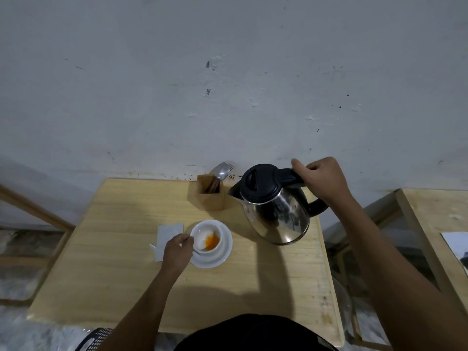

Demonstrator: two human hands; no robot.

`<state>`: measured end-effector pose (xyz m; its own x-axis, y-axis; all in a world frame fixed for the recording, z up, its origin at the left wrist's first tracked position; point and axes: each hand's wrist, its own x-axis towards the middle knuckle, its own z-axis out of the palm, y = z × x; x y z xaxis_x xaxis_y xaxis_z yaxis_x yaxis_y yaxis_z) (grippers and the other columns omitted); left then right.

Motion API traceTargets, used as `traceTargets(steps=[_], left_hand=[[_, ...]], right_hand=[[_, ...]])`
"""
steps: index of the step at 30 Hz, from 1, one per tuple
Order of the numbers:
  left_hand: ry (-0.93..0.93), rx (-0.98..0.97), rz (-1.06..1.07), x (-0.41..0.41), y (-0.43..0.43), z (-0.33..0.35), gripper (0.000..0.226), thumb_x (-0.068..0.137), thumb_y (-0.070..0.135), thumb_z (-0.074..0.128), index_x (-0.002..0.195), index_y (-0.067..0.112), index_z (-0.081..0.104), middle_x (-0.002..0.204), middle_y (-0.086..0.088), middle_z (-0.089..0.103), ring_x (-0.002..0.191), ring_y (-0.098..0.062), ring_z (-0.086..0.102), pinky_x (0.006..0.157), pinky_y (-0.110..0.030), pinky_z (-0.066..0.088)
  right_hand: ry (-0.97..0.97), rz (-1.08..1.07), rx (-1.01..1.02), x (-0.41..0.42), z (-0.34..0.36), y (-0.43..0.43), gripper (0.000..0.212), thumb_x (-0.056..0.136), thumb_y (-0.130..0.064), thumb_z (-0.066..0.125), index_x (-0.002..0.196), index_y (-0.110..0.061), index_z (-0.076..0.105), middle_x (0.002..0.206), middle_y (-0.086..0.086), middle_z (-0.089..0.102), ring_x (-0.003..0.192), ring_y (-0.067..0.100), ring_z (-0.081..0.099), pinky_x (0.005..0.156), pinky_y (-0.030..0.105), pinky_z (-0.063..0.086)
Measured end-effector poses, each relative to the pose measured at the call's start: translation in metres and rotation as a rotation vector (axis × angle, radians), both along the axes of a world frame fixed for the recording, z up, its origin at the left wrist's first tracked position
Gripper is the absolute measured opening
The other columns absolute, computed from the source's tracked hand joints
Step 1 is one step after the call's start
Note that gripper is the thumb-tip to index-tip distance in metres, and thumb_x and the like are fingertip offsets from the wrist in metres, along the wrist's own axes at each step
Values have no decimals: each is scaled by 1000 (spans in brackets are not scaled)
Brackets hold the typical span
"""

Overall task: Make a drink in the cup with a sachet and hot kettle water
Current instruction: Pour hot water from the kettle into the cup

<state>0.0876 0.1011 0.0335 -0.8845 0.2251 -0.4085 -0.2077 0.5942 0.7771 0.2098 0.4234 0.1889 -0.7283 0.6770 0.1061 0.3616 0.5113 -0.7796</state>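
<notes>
The right hand (321, 179) had its fingers wrapped around the black handle of the shiny steel kettle (274, 211), lifted and tilted over the pale wooden counter (121, 249). The left hand (177, 252) pinched a spoon beside the white cup (206, 236) of orange powder on its white saucer (217, 259), with the torn white sachet (167, 236) just left.

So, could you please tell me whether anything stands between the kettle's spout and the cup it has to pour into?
Nothing visible does. The kettle, held by the right hand, has bare table between its spout and the cup. The wooden holder stands behind that path.
</notes>
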Motion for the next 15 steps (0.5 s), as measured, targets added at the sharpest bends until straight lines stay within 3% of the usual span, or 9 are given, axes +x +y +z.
traceTargets(steps=[3,7,9,13,15], left_hand=[[1,46,-38,-2,-6,-2,14,91,19,56,82,15,66,84,-15,67,84,-34,65,77,-38,48],[15,97,-68,-4,-11,-3,22,91,18,57,108,6,63,95,-12,63,72,-27,64,63,-27,48],[22,107,-70,-4,-11,-4,24,91,18,57,112,7,62,97,-9,62,74,-28,64,65,-28,48],[17,124,-78,-6,-13,-6,25,91,17,58,111,5,64,96,-8,62,83,-35,65,71,-33,48],[15,127,-87,-7,-14,-7,25,91,17,58,111,5,65,96,-7,62,87,-36,65,75,-36,50]], right_hand=[[-167,60,93,-13,13,-20,64,78,-57,60,44,-13,28,40,-2,20,40,18,23,48,30,24],[-348,126,190,-27,21,-44,70,70,-73,59,46,-13,32,40,-4,21,41,18,28,48,29,28],[-399,153,222,-32,24,-53,73,65,-80,58,48,-13,36,40,-3,25,41,19,34,50,29,31],[-445,201,273,-40,29,-67,82,60,-87,56,55,-6,54,47,3,50,51,20,53,54,29,38],[-439,247,268,-43,30,-74,75,58,-88,57,66,-15,69,66,-4,66,68,15,62,59,28,43]])
